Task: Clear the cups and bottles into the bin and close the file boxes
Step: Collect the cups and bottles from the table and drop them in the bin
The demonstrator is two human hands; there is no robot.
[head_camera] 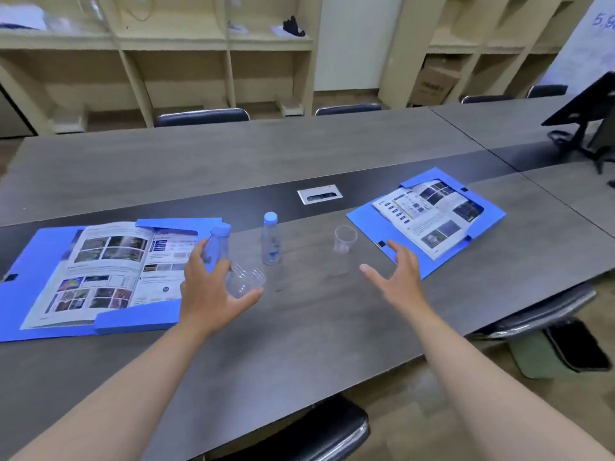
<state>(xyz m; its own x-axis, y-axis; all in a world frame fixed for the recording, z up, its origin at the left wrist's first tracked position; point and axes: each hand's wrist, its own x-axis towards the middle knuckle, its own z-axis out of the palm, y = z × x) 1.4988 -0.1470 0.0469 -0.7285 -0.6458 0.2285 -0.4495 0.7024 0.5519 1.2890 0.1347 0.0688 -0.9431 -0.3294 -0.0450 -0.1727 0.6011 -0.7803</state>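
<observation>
My left hand [208,291] grips a clear plastic bottle [218,242] with a blue cap and a clear cup [246,281], both tilted above the table. A second capped bottle [271,239] stands upright just right of them. An empty clear cup [344,239] stands further right. My right hand [397,267] hovers open below and right of that cup, fingers spread, holding nothing. Two blue file boxes lie open with booklets inside: one at the left [30,277], one at the right [489,224].
The grey table [299,327] has a cable hatch [319,193] in its dark centre strip. A green bin with a black liner [565,351] sits on the floor at the right. Black chairs [319,430] stand along the edges; a monitor [595,111] is far right.
</observation>
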